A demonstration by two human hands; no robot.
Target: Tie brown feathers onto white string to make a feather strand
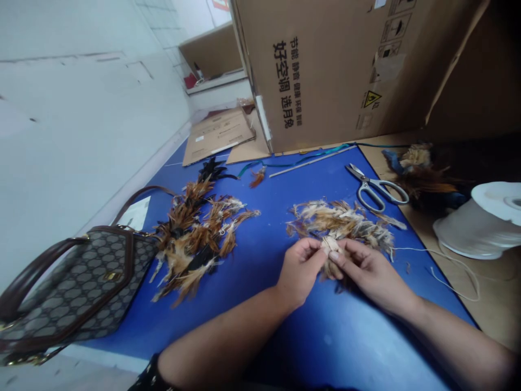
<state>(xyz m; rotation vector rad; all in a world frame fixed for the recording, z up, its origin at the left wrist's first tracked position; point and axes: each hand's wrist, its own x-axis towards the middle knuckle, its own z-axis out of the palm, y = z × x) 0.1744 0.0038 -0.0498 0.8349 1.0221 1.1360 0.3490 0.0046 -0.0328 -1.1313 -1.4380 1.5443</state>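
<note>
Between my two hands, just in front of a row of tan and grey feathers [342, 220], is a small bunch of pale feathers [330, 245]. My left hand [303, 269] pinches its left side between thumb and fingers. On the other side, my right hand [368, 271] grips it the same way, thumb pressed near the middle. The lower part of the bunch hangs beneath the fingertips. A pale cord [423, 250] runs from the right end of the feather row toward the table's edge. Scissors with grey handles [376, 190] lie beyond the row, blades pointing away.
A pile of brown and black feathers [195, 233] lies left on the blue table, beside a patterned handbag [89, 282]. At right stands a white spool [474, 233], with more dark feathers [427, 176] behind it. A large cardboard box [325, 76] blocks the back.
</note>
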